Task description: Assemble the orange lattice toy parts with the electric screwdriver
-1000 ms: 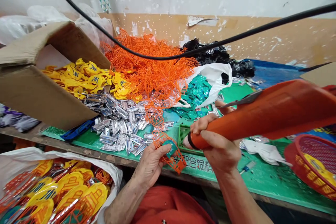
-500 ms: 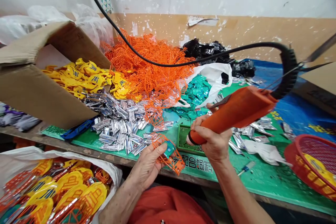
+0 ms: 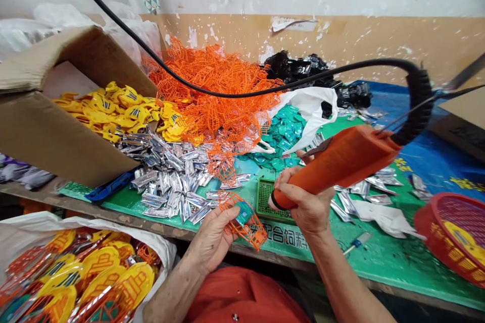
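Observation:
My left hand (image 3: 212,239) grips an orange plastic lattice frame (image 3: 252,229) near the bench's front edge, with a teal plastic piece (image 3: 244,213) inside the frame, under my thumb. My right hand (image 3: 306,207) is closed around a thick orange corded hand tool (image 3: 341,164). The tool's nose, with a black ring, points left and stops a short way from the frame. A small green perforated tray (image 3: 265,197) lies just beyond the tool's nose. The tool's tip is hard to make out.
A green printed mat (image 3: 379,257) covers the bench, with heaped silver, teal, orange and black plastic pieces. Yellow pieces fill a cardboard box (image 3: 56,141). A white sack (image 3: 38,232) sits lower left, a red basket (image 3: 450,232) right, and a black cable (image 3: 227,93) crosses overhead.
The orange tool has swung round, so its rear end and coiled cord guard now show at right. The teal piece has turned within the frame in my left hand.

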`<state>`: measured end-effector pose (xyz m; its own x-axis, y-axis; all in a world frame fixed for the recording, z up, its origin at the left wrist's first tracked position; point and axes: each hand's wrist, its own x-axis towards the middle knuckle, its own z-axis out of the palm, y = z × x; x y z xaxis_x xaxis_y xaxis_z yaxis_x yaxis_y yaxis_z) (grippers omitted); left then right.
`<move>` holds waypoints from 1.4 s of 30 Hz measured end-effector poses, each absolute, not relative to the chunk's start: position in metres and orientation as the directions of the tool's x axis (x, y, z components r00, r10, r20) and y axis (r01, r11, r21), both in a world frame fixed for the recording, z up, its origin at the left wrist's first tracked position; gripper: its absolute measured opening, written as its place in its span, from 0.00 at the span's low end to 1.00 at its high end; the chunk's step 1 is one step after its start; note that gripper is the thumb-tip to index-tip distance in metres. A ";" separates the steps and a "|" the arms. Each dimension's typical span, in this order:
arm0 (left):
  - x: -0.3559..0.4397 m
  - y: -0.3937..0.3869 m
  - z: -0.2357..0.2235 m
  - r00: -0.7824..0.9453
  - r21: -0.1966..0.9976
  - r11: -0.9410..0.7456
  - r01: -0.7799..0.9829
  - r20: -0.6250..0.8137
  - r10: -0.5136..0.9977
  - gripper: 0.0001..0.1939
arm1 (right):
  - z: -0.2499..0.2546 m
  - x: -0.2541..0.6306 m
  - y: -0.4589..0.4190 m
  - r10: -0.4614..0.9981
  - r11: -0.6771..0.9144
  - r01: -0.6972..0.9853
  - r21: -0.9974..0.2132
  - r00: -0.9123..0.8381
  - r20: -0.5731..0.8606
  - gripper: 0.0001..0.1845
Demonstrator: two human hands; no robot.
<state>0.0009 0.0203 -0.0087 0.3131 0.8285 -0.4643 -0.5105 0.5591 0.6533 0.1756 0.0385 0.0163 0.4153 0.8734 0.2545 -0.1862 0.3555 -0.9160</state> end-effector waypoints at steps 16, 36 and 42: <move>0.000 0.018 -0.011 0.291 0.654 0.560 -0.509 -0.482 0.827 0.15 | 0.033 0.178 0.039 0.888 0.379 -0.259 -0.889 0.374 0.269 0.07; 0.002 0.017 -0.010 0.304 0.646 0.560 -0.519 -0.473 0.827 0.14 | 0.069 0.145 0.012 0.938 0.337 -0.401 -0.852 0.226 0.264 0.08; 0.004 0.018 -0.009 0.300 0.643 0.561 -0.521 -0.477 0.826 0.16 | 0.064 0.146 0.010 0.933 0.356 -0.434 -0.827 0.208 0.292 0.24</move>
